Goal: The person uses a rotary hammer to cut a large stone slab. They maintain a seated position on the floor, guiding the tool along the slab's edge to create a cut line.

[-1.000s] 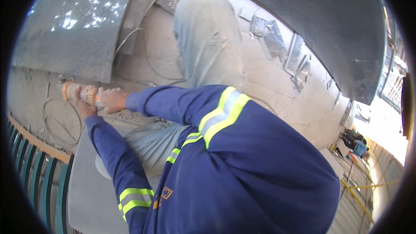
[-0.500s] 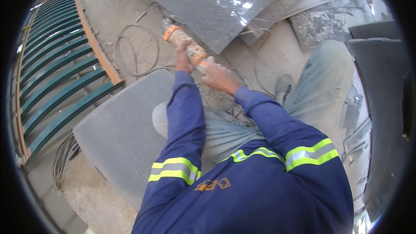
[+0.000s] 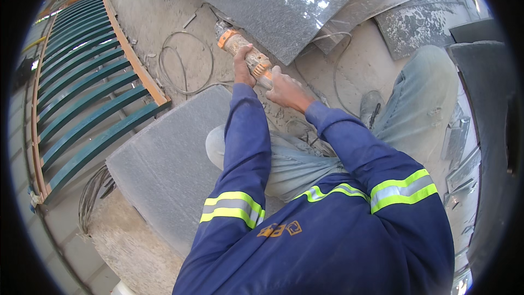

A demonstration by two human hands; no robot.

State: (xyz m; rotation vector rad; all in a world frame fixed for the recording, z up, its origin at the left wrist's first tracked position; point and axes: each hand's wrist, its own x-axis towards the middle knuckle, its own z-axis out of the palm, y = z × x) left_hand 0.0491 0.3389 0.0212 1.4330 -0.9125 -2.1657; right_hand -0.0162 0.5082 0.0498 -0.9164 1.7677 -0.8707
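Note:
I hold a dusty orange and grey power tool (image 3: 234,41) across the top middle of my view, its metal head angled up-left, just below a grey stone slab (image 3: 273,8). My left hand (image 3: 244,65) is wrapped round the tool's body. My right hand (image 3: 286,88) grips its rear end, lower and to the right. A cable loop (image 3: 210,65) lies on the dusty floor beside the tool. My legs (image 3: 420,95) are bent, with a flat grey slab (image 3: 147,161) at my left knee.
A green slatted frame with wooden rails (image 3: 109,93) lies at the left, bundled cables (image 3: 90,202) below it. More slabs are stacked at the top right (image 3: 409,27). A large dark slab (image 3: 475,82) fills the right side, with broken offcuts (image 3: 458,164) beside it.
My view has swung round: the slatted frame, a sliver earlier, now fills the left. The tool appears higher and further right in the picture, still held in both hands.

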